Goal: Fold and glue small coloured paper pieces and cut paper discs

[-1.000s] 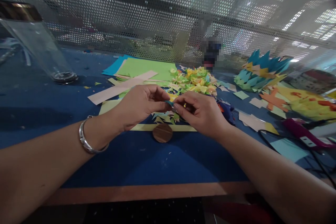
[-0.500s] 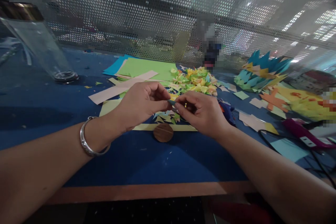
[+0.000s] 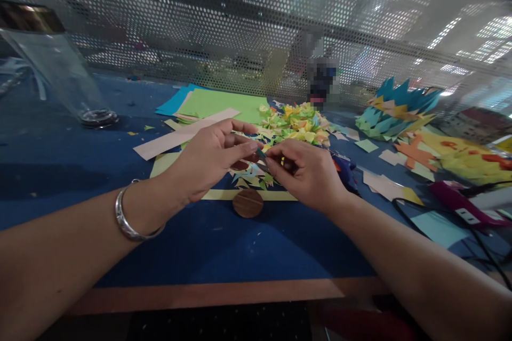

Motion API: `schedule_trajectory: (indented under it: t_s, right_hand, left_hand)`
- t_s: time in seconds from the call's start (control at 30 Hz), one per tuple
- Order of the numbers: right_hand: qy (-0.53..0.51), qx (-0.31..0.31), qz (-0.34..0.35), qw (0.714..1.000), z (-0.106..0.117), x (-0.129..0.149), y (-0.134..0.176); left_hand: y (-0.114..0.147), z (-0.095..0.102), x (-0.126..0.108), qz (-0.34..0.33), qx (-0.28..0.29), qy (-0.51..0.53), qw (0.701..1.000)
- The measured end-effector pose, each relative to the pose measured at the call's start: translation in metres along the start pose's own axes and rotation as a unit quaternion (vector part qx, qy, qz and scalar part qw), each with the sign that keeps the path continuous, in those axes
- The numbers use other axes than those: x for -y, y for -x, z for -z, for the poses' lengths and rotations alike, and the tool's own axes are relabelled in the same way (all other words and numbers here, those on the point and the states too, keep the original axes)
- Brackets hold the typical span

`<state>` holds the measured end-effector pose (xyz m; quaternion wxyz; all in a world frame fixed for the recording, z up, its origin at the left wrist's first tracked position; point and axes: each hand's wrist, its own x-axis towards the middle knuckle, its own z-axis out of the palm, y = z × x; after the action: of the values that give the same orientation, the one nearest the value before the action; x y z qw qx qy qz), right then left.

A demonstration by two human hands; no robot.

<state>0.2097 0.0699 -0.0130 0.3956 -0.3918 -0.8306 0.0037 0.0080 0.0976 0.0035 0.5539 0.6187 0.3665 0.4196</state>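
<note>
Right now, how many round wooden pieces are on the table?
1: the round wooden piece, overlapping the near yellow paper. The left hand, right hand or green paper stack may hide others.

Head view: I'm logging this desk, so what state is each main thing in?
Left hand, fingers parted
Right hand, pinching blue paper
Blue paper, pinched; folds too small to tell
Bottle, lidded
Green sheets, stacked flat
Pink strip, lying flat
Yellow-green papers, heaped
Bracelet, worn, left wrist

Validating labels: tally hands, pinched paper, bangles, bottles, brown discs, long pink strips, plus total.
Hands: 2
Pinched paper: 1
Bangle: 1
Bottle: 1
Brown disc: 1
Long pink strip: 1
Total: 7
</note>
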Motion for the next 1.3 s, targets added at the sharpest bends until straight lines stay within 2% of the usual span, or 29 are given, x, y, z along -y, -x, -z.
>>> schedule_trajectory:
  t_s: [0.27, 0.4, 0.67, 0.97, 1.3]
  right_hand:
    - [0.002, -0.008, -0.02, 1.0, -0.001, -0.0012, 0.0009]
    - [-0.008, -0.012, -0.025, 1.0, -0.0003, 0.0002, 0.0003]
    - [-0.009, -0.009, -0.026, 1.0, -0.0002, 0.0011, 0.0006]
    - [-0.012, -0.016, -0.031, 0.999, 0.0004, 0.0001, 0.001]
    - [-0.01, -0.013, -0.03, 0.999, 0.0018, -0.0001, 0.001]
  left_hand:
    - [-0.0004, -0.0002, -0.0003, 0.036, -0.023, 0.072, 0.996]
    - [-0.0018, 0.001, 0.0014, 0.03, -0.016, 0.09, 0.995]
    - [-0.003, 0.0025, 0.0067, 0.0, 0.004, 0.059, 0.998]
    - [-0.0033, 0.0049, 0.0039, 0.02, 0.011, 0.06, 0.998]
    - [-0.0036, 0.006, 0.0029, -0.024, 0.026, -0.024, 0.999]
